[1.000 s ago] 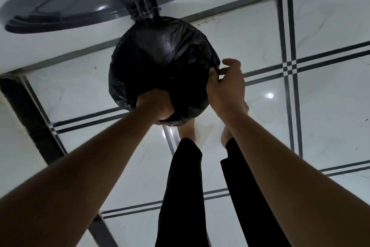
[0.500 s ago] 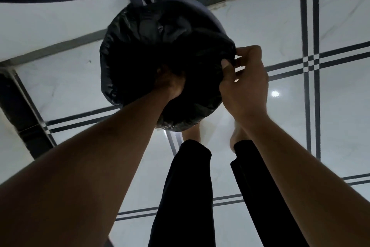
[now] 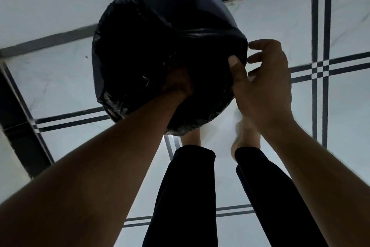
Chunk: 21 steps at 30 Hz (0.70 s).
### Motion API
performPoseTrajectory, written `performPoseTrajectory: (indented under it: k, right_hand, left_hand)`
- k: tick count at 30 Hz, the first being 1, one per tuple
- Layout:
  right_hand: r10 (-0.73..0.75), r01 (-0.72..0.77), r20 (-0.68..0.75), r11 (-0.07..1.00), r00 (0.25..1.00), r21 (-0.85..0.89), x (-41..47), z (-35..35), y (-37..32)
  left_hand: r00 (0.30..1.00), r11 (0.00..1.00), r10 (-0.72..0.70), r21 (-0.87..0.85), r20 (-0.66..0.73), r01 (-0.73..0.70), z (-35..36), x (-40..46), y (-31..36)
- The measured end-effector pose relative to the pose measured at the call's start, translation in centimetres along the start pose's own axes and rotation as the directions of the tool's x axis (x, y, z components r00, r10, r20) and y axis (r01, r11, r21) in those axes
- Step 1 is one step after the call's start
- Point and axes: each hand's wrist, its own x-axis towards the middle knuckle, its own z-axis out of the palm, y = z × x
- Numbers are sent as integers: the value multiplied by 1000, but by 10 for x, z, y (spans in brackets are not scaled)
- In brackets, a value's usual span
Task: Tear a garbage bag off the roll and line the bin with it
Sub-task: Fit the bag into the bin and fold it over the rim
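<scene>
Garbage bag point(image 3: 128, 50) sits in the bin point(image 3: 200, 8), black film spread over the round mouth, crinkled edge folded over the rim at left and bottom; bin stands on the white tiled floor point(image 3: 60, 78), just ahead of the person's bare feet. Left hand point(image 3: 178, 84) is sunk wrist-deep into the bag, forearm coming in from lower left; fingers lost in the dark plastic, so grip can't be judged. Inside of the bag is too dark to read contents. Right hand point(image 3: 262, 78) at the right rim: thumb pressed on the bag fold, fingers spread and slightly curled outside the edge, loose wide grip, nothing pinched. Dark trouser legs point(image 3: 186, 196) below.
</scene>
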Motion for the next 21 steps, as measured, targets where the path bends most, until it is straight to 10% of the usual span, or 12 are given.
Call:
performPoseTrajectory:
  k: [9, 17, 21]
  right_hand:
    - [-307, 309, 47, 919, 950, -246, 19, -2, -46]
    - [-381, 401, 125, 872, 916, -281, 61, -4, -62]
    - [-366, 442, 253, 798, 895, -410, 70, -9, -66]
  left_hand:
    - [911, 878, -3, -437, -412, -195, -33, -84, 1]
    - [594, 797, -271, -523, -758, -304, -98, -138, -36]
    - [645, 835, -294, -518, -706, -187, -129, -140, -73]
